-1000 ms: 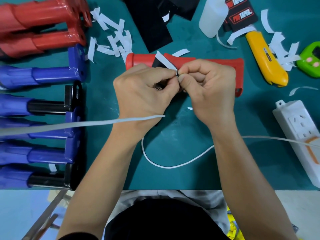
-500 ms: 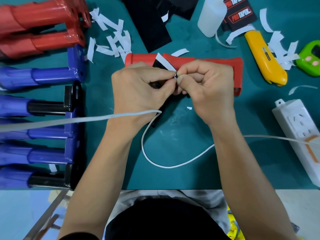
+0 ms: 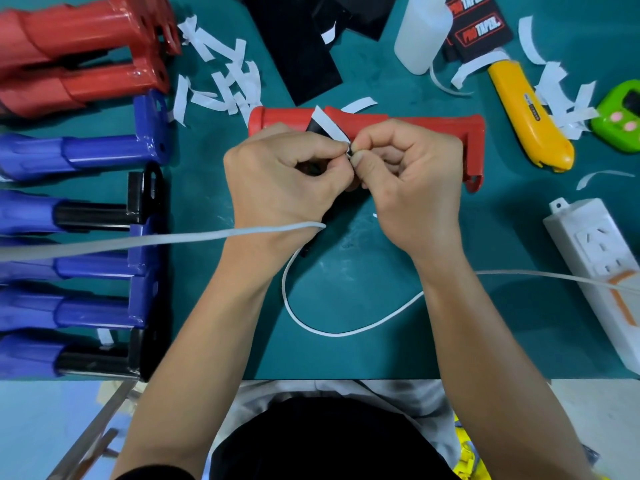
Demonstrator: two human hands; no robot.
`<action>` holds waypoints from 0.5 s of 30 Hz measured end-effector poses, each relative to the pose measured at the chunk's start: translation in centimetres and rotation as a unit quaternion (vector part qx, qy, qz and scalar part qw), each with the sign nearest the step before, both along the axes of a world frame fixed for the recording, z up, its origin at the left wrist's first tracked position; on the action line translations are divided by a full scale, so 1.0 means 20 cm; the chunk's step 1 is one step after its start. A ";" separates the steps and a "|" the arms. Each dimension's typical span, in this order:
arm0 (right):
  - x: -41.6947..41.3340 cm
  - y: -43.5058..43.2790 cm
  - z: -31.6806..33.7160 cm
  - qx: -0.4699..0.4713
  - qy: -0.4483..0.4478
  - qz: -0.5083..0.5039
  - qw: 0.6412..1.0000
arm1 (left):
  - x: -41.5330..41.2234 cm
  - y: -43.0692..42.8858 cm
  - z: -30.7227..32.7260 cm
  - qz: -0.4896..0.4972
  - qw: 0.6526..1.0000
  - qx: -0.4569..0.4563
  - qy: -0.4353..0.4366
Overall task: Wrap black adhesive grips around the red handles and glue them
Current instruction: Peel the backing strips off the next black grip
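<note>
Well off to the left of the left hand, stacked red handles [image 3: 86,46] lay beside a row of blue handles [image 3: 79,157]. Just beyond that hand, white paper scraps [image 3: 221,81] were scattered about. And here was the action: the left hand [image 3: 280,181] and the right hand [image 3: 412,188] were knuckle to knuckle, thumb and forefinger of each pinching one corner of the black grip [image 3: 313,128], where its white backing [image 3: 329,124] stood peeled up. The red handle [image 3: 415,128] lay flat just beyond both hands, partly hidden by them. A white cable [image 3: 339,327] looped between the wrists. Right of the right hand sat a yellow knife [image 3: 523,116], then a white power strip [image 3: 595,271].
</note>
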State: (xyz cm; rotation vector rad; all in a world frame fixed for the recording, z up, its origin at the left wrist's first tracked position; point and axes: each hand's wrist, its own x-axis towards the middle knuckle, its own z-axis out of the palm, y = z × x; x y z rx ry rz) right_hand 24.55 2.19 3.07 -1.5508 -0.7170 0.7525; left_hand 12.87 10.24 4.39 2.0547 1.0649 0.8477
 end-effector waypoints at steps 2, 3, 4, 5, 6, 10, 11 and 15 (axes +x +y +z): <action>0.00 0.00 0.00 -0.003 0.003 0.001 1.000 | 0.00 0.01 0.00 -0.009 1.000 -0.004 -0.004; 0.00 0.00 0.00 -0.005 0.007 0.002 1.000 | 0.00 0.02 0.01 -0.015 1.000 -0.005 -0.004; 0.00 0.00 0.00 -0.006 0.011 0.003 1.000 | -0.01 0.03 0.01 -0.023 1.000 -0.007 -0.002; 0.01 0.00 0.00 -0.008 0.014 0.004 1.000 | -0.01 0.03 0.01 -0.031 0.999 -0.012 0.000; 0.01 0.00 0.00 -0.011 0.015 0.006 1.000 | -0.01 0.04 0.01 -0.038 0.999 -0.018 0.002; 0.02 0.00 0.00 -0.027 0.011 0.016 0.999 | -0.02 0.04 0.00 -0.049 0.998 -0.041 0.008; 0.02 0.00 0.00 -0.030 0.008 0.017 0.999 | -0.02 0.04 0.00 -0.050 0.998 -0.045 0.007; 0.01 0.00 0.01 -0.026 0.000 0.015 1.000 | -0.02 0.04 0.00 -0.032 0.997 -0.068 -0.012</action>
